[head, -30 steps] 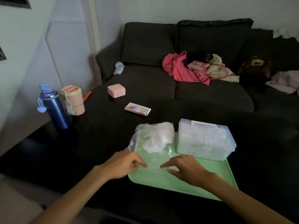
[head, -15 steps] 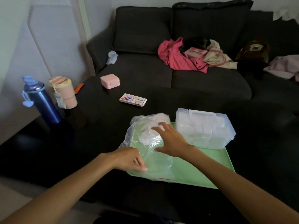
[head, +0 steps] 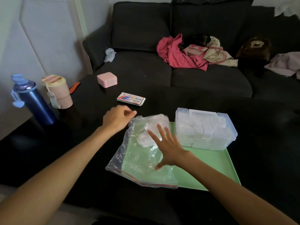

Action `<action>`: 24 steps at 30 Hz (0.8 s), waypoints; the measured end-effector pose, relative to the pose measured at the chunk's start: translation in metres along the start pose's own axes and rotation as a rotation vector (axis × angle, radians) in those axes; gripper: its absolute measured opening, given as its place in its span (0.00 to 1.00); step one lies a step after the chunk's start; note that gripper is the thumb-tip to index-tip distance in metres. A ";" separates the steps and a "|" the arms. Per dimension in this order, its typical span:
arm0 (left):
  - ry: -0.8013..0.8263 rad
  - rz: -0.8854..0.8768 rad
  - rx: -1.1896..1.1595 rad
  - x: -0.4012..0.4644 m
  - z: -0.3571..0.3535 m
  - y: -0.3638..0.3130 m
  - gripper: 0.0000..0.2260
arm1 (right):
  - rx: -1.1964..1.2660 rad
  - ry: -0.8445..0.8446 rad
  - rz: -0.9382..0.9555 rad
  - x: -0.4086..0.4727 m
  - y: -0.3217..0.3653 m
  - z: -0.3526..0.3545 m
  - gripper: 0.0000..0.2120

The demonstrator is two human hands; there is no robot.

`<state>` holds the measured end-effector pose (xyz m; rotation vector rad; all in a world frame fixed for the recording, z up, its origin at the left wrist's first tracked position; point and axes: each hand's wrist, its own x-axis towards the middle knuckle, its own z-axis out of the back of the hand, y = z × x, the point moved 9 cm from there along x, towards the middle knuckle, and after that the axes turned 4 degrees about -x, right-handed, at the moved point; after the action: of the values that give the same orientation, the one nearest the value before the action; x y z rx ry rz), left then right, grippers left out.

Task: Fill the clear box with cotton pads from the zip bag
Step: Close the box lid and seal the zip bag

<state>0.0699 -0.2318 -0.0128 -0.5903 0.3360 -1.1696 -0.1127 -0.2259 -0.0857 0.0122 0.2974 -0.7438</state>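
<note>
Zip bag (head: 139,159) lies flat across the near-left corner of the green tray (head: 211,168), its red zip strip toward the near edge and overhanging onto the dark table (head: 90,159). A small clump of white cotton pads (head: 146,140) sits in the far half of the bag; the rest of the bag is slack and crumpled.

Right hand (head: 168,148): fingers spread and straight, palm down on top of the bag, fingertips over the pads. Not curled round anything.

Left hand (head: 117,119): at the far-left corner of the bag, thumb and fingers curled together as in a pinch. Whether it has hold of the plastic cannot be told; the fingertips are blurred.

Clear box (head: 204,129): on the far-right part of the tray, just right of the bag, lid closed, white pads visible through its walls.

Also on the table: 1 blue bottle (head: 34,101), 1 pink cup (head: 58,91), 1 pink case (head: 107,79), 1 small printed carton (head: 131,99). Dark sofa (head: 178,46) beyond, with clothes (head: 178,52) heaped on it.
</note>
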 end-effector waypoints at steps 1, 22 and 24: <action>0.020 0.083 0.016 0.015 -0.002 0.005 0.16 | -0.014 0.014 0.002 0.001 0.000 0.000 0.62; 0.251 -0.386 0.224 -0.043 -0.037 -0.006 0.58 | -0.043 0.156 -0.021 0.004 0.001 -0.003 0.61; 0.456 -0.347 0.423 -0.074 -0.061 0.020 0.62 | -0.039 0.164 -0.032 0.005 0.002 -0.002 0.62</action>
<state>0.0250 -0.1733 -0.0778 -0.0005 0.3646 -1.6579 -0.1080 -0.2275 -0.0892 0.0318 0.4690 -0.7703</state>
